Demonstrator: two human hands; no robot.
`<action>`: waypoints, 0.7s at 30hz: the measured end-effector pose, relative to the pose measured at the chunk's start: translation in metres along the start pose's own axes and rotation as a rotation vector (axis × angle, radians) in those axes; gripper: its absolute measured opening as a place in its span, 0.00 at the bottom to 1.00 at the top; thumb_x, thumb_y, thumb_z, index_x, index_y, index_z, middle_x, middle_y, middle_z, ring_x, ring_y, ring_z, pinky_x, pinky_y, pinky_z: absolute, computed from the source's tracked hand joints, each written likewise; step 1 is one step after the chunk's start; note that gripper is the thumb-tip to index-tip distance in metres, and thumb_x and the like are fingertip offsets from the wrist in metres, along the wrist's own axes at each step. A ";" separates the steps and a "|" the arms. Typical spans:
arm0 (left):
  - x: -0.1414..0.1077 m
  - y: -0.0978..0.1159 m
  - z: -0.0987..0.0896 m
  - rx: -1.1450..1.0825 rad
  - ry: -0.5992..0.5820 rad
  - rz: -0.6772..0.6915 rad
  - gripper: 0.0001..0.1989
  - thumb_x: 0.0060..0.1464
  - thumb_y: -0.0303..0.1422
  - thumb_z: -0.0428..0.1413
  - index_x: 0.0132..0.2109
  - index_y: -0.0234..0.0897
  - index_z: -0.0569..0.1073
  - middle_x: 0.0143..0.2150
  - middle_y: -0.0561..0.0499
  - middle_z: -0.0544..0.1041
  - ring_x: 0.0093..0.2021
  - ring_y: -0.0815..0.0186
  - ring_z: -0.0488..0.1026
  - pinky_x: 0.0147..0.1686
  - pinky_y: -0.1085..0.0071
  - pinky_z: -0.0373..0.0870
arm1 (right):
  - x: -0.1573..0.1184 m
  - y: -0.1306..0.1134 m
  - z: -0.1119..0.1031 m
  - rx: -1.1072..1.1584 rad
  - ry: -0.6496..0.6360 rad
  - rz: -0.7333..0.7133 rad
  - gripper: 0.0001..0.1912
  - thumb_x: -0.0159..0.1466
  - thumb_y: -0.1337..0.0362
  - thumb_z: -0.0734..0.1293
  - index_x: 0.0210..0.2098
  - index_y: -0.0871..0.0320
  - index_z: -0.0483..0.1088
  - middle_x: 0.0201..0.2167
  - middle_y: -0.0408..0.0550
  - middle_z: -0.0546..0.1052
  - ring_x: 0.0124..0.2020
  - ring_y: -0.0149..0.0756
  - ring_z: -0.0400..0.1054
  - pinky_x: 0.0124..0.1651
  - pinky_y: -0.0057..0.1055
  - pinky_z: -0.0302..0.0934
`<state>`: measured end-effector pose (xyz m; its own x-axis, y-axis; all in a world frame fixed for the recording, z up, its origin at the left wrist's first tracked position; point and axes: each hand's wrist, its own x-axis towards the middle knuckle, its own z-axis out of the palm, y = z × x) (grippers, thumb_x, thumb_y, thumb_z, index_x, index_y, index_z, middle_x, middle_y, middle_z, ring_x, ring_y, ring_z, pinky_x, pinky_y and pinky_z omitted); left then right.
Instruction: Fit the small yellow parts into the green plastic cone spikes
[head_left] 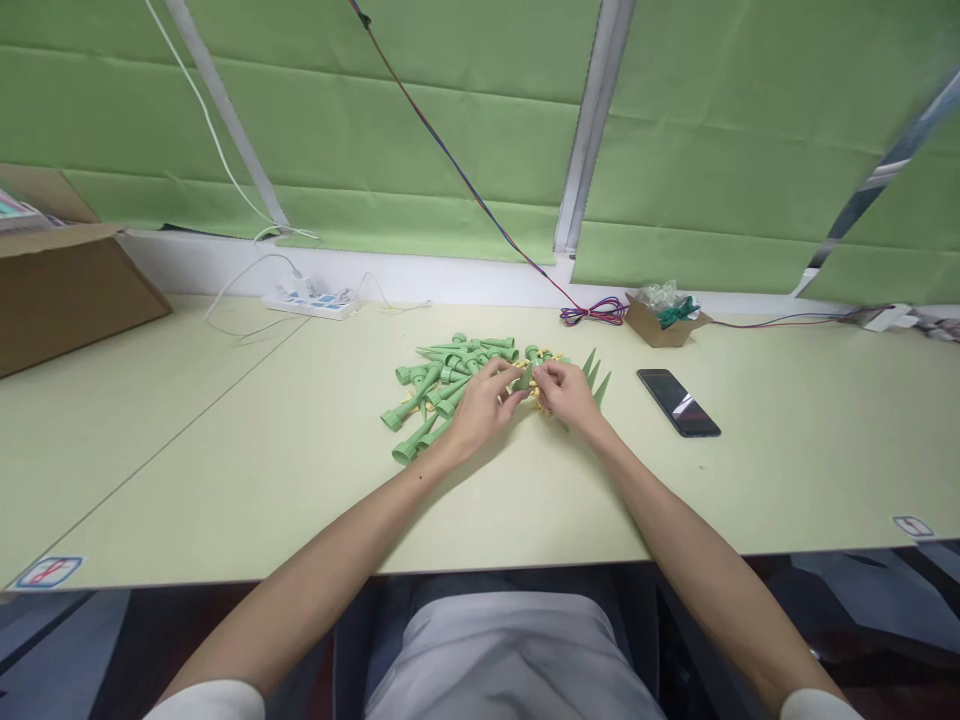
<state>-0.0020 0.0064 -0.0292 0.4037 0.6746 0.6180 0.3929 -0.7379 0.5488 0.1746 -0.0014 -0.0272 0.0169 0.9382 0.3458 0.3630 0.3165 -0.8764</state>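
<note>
My left hand [489,400] is closed around a green plastic spike [524,378], with thumb and fingers at its sides. Close beside it, my right hand [567,392] pinches at the upper end of that spike; what sits between its fingertips is too small to tell. Left of my hands lies a loose pile of green plastic spikes with flared round ends [420,392]. Small yellow pieces [545,355] lie behind and partly under my hands. Several pointed green spikes [602,387] stick out just past my right hand.
A black phone [679,403] lies to the right on the pale table [300,500]. Behind it stands a small cardboard box [660,325] with plastic bags. Coiled red and blue wire [594,312], a white power strip [315,303] and a large cardboard box [75,290] line the back and left.
</note>
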 end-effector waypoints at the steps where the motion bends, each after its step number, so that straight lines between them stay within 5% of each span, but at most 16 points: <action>1: 0.000 -0.001 0.000 0.008 -0.002 0.020 0.04 0.62 0.31 0.58 0.44 0.37 0.76 0.45 0.47 0.74 0.28 0.71 0.69 0.32 0.71 0.69 | 0.000 0.000 0.000 -0.006 0.001 0.002 0.24 0.64 0.45 0.64 0.21 0.53 0.58 0.13 0.40 0.61 0.18 0.33 0.54 0.24 0.31 0.48; 12: 0.002 0.006 -0.002 0.063 -0.001 -0.137 0.14 0.63 0.39 0.57 0.52 0.36 0.75 0.48 0.46 0.76 0.32 0.67 0.72 0.40 0.67 0.70 | 0.001 0.009 0.005 0.025 0.125 -0.001 0.24 0.65 0.43 0.64 0.23 0.53 0.62 0.14 0.39 0.61 0.18 0.33 0.55 0.24 0.31 0.49; 17: 0.006 0.010 -0.005 0.026 -0.030 -0.222 0.18 0.68 0.42 0.48 0.37 0.36 0.74 0.34 0.48 0.77 0.34 0.63 0.72 0.38 0.67 0.67 | 0.003 0.013 0.004 0.083 0.195 -0.024 0.26 0.66 0.40 0.64 0.24 0.53 0.60 0.14 0.38 0.58 0.18 0.32 0.55 0.22 0.30 0.49; 21: 0.010 0.012 -0.006 -0.227 -0.125 -0.466 0.28 0.67 0.54 0.46 0.32 0.35 0.74 0.30 0.48 0.76 0.28 0.65 0.73 0.27 0.69 0.66 | 0.002 0.013 0.004 0.103 0.191 -0.046 0.26 0.66 0.39 0.64 0.25 0.53 0.61 0.15 0.37 0.57 0.18 0.32 0.54 0.22 0.30 0.48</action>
<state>0.0021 0.0038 -0.0133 0.3298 0.9192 0.2153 0.3707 -0.3358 0.8659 0.1757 0.0057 -0.0396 0.1827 0.8819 0.4346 0.2706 0.3799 -0.8846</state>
